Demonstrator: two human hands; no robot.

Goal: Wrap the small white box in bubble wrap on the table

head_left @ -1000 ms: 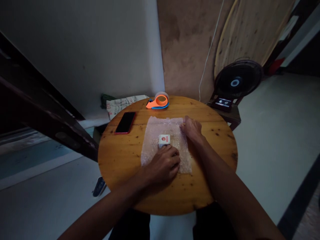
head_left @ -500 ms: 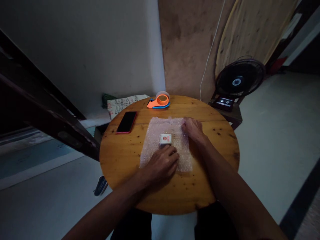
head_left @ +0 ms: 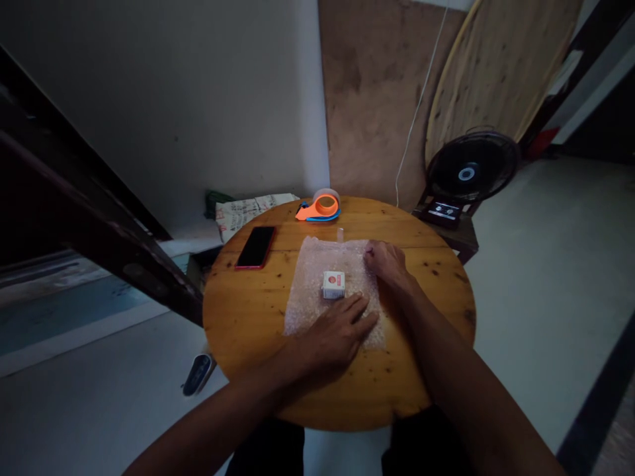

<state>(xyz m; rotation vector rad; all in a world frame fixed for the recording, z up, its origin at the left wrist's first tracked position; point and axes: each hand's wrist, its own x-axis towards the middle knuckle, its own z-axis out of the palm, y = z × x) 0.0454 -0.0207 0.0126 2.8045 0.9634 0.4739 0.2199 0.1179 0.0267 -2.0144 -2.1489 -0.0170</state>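
Note:
A sheet of bubble wrap (head_left: 307,284) lies flat on the round wooden table (head_left: 238,317). On it, near the middle, rests a small white box (head_left: 333,284) with a red print on top. My left hand (head_left: 337,330) is spread over the lower part of the wrap, just in front of the box, with its fingers stretched to the right. At the wrap's upper right corner, my right hand (head_left: 387,261) has its fingers closed, pinching the edge. A short strip of clear tape (head_left: 340,235) sticks out from the wrap's far edge.
An orange and blue tape dispenser (head_left: 320,206) stands at the table's far edge. To the left lies a phone (head_left: 255,247) with a red rim. Beyond the table's right side is a dark fan (head_left: 466,173) on a low stand. A wall rises behind.
My left hand has come off the box and moved right, its fingers now spread on the wrap. My right hand stays at the corner. The view has shifted slightly.

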